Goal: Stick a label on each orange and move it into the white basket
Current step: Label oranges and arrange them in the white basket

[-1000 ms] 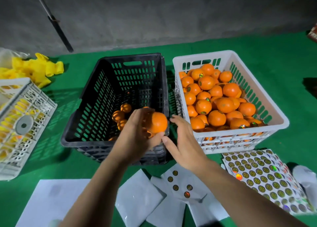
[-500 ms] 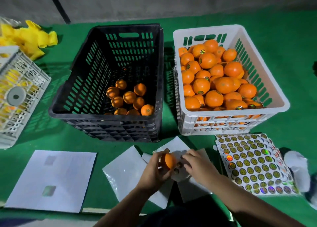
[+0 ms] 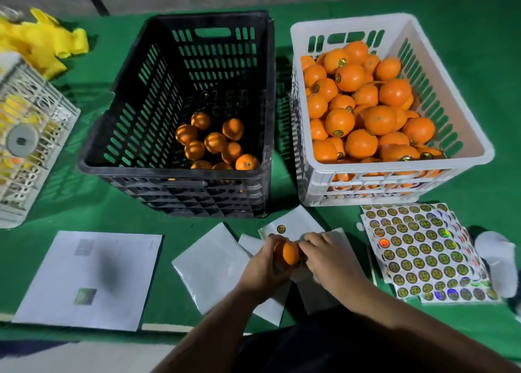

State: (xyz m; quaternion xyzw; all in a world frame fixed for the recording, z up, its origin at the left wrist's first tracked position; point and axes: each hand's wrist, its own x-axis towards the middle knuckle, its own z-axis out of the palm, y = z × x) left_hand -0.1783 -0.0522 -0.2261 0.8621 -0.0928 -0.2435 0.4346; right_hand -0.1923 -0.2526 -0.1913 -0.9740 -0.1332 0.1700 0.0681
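From the head view, the left hand (image 3: 263, 271) grips an orange (image 3: 290, 253) low over white backing sheets (image 3: 210, 262) on the green tabletop (image 3: 70, 209), fingers curled round it. The right hand (image 3: 329, 262) touches the orange's right side with bent fingers; whether it pinches a label cannot be told. The white basket (image 3: 462, 124) sits beyond, heaped with oranges, beside the black crate (image 3: 262, 113).

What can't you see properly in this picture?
- Head view: whether the held orange has a label yet; the left hand and right hand cover most of it.
- What the right hand's grip holds: fingertips hidden behind the orange.
- Print on the sticker sheet: too small.
- Lower oranges in the white basket: buried.
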